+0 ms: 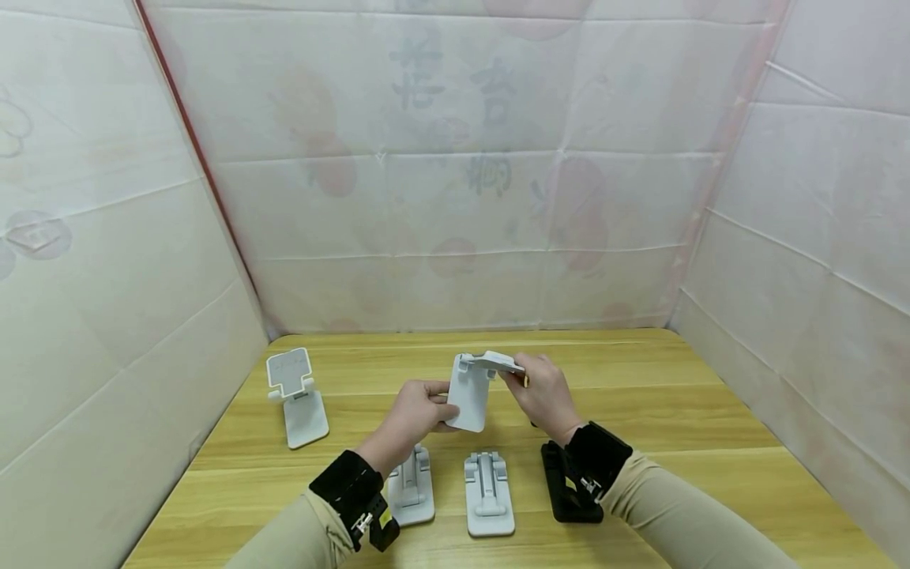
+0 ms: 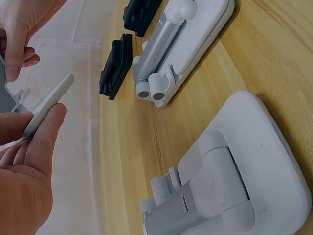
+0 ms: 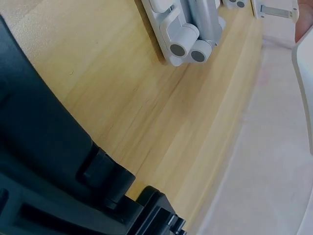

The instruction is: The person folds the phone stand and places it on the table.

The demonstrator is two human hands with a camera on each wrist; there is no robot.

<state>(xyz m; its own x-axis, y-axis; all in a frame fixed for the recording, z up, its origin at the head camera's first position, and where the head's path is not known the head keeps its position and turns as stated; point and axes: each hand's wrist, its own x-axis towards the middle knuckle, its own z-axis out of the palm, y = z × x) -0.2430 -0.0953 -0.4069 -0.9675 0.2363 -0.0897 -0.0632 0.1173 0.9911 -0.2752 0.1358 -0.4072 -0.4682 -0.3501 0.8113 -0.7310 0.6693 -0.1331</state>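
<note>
Above the middle of the table, a white phone stand (image 1: pixel 469 395) is held partly unfolded between both hands. My left hand (image 1: pixel 412 411) pinches its flat base plate, thumb on one face and fingers behind, also seen in the left wrist view on the base plate (image 2: pixel 49 105). My right hand (image 1: pixel 543 395) grips the edge of the tilted top plate (image 1: pixel 494 361). In the right wrist view only a white part of the stand (image 3: pixel 305 83) shows at the right edge. Two folded white stands lie below the hands, one near the left wrist (image 1: pixel 412 490), one in the middle (image 1: pixel 489 498).
An unfolded white stand (image 1: pixel 302 403) stands at the table's left. A folded black stand (image 1: pixel 565 486) lies beneath the right wrist, with a second black stand (image 2: pixel 115 68) beyond it in the left wrist view. Sheet-covered walls (image 1: pixel 455 197) enclose the wooden table (image 1: pixel 640 379).
</note>
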